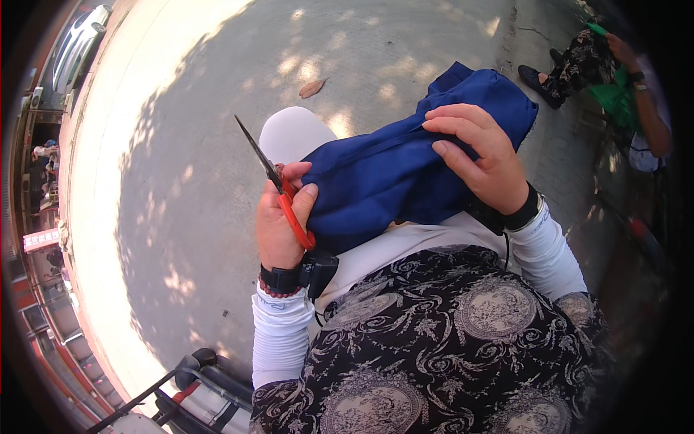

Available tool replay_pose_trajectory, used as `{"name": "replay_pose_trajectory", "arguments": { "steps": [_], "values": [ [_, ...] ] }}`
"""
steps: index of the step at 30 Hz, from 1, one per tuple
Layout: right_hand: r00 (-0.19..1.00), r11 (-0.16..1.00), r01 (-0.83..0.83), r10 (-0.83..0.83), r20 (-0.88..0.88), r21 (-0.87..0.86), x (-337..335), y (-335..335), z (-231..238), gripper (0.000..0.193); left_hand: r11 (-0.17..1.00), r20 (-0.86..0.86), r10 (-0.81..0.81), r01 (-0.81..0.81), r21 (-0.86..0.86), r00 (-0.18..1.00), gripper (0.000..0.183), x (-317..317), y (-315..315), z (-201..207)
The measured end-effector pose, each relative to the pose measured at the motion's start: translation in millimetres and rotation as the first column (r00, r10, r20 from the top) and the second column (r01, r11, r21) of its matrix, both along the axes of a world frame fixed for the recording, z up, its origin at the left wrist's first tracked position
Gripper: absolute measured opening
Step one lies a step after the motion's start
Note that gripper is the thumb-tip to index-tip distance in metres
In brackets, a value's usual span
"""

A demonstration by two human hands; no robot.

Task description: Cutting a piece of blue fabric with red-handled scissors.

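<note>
Across my lap lies a dark blue cloth (383, 177), folded and creased. My left hand (277, 228) is closed round scissors (287, 206) with red handles, whose dark pointed blades stick up and away to the left. The thumb and a fingertip of that hand also meet the cloth's left edge. On the cloth's right part rests my right hand (484, 159), fingers curved with fabric between thumb and fingers. Beneath the cloth's far left side shows a rounded white surface (295, 132). Both wrists wear dark bands.
A dry leaf (312, 88) lies on the grey pavement (217, 188). At the far right sits another person (647, 108) with green cloth (618, 98). A metal-framed vehicle or cart (206, 387) stands at lower left. Shops and a white car (78, 47) line the far left.
</note>
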State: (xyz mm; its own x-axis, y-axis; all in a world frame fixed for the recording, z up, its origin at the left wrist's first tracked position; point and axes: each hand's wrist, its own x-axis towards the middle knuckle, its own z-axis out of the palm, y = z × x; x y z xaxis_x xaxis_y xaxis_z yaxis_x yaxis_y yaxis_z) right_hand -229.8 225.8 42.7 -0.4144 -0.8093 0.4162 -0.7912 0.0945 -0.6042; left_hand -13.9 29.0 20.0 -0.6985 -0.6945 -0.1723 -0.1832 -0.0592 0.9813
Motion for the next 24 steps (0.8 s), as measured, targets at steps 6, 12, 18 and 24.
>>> {"name": "replay_pose_trajectory", "arguments": {
  "steps": [6,12,18,24],
  "values": [
    [0.935,0.947,-0.307,0.319,0.155,-0.096,45,-47,-16,0.036,0.991,-0.021,-0.133,0.133,-0.023,0.991,0.033,-5,30,16],
    [0.802,0.953,-0.297,0.215,0.557,0.06,57,-43,-20,0.024,0.987,-0.051,-0.163,0.163,-0.002,0.985,0.036,0,36,13],
    [0.681,0.962,-0.268,0.146,0.717,0.058,57,-40,-20,0.018,0.982,0.019,-0.146,0.143,0.12,0.989,0.033,-1,38,14],
    [0.554,0.964,-0.263,0.109,0.826,0.049,56,-37,-24,0.023,0.987,0.048,-0.16,0.159,0.008,0.986,0.033,-2,38,14]
  ]
}}
